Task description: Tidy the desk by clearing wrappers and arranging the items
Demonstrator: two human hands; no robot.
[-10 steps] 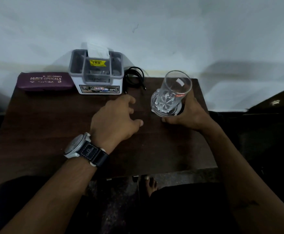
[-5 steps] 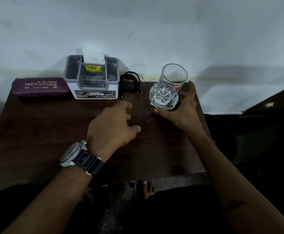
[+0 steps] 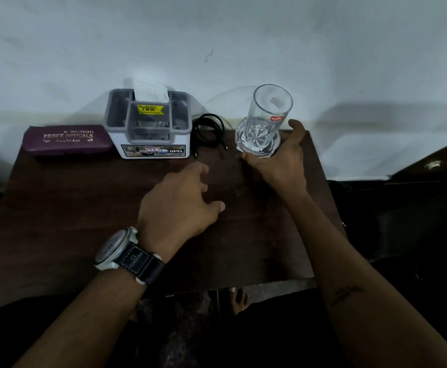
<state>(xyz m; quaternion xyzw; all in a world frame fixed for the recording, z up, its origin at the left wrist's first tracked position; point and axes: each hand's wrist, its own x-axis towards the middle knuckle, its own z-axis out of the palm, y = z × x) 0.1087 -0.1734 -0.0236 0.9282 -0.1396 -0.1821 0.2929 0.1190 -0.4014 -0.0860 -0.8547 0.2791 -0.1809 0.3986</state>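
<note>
A clear drinking glass [image 3: 266, 120] with a red label stands upright at the back right of the dark wooden desk [image 3: 57, 208]. My right hand [image 3: 281, 160] wraps around its base from the right and front. My left hand [image 3: 182, 205], with a watch on the wrist, hovers palm down over the desk's middle, fingers loosely spread and holding nothing. A coiled black cable [image 3: 209, 132] lies between the glass and a grey and white organiser box [image 3: 150, 128]. A maroon spectacle case [image 3: 68, 140] lies at the back left.
A white wall runs right behind the desk's back edge. White paper [image 3: 150, 90] sticks up from the organiser box. The desk's right edge is close to my right forearm. A bare foot [image 3: 239, 298] shows on the floor below the front edge.
My right hand has carried the glass away from me to the back right of the desk. My left hand has stayed over the desk's middle, nearly unchanged.
</note>
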